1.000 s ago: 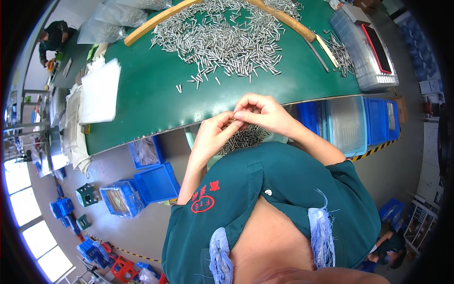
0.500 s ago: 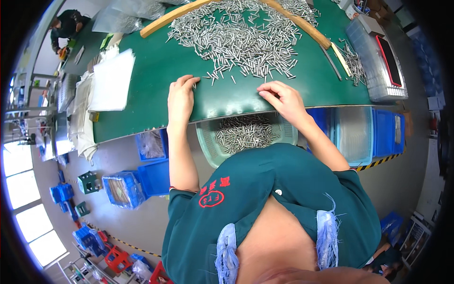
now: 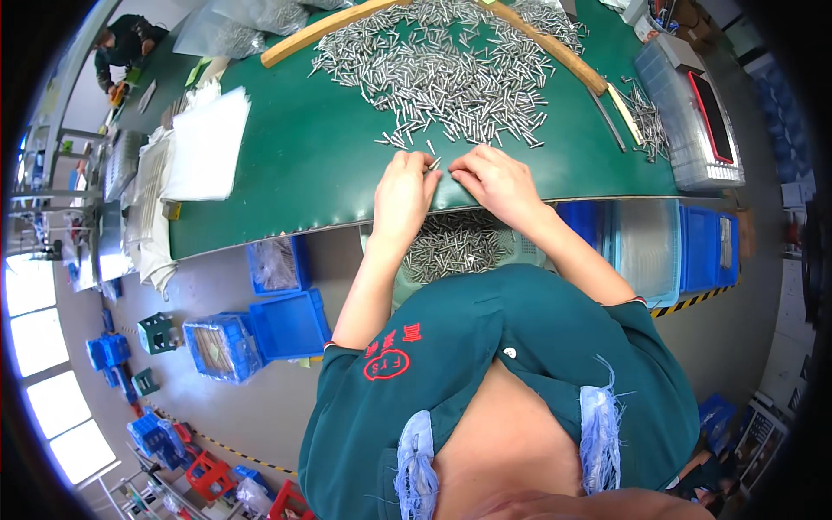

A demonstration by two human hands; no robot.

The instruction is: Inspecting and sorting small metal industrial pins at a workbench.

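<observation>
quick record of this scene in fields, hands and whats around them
left hand: at the table's near edge, fingertips on a few small metal pins
right hand: beside it, fingers on the table
pin pile: loose, just beyond both hands
wooden sticks: border the pile
bowl of pins: below the table edge
white sheets: on the table's left part

White sheets (image 3: 208, 143) are lying stacked at the green counter's (image 3: 303, 173) left end, blue crates (image 3: 290, 322) are sitting on the floor below, and a grey lidded box (image 3: 693, 113) is resting at the right.
</observation>
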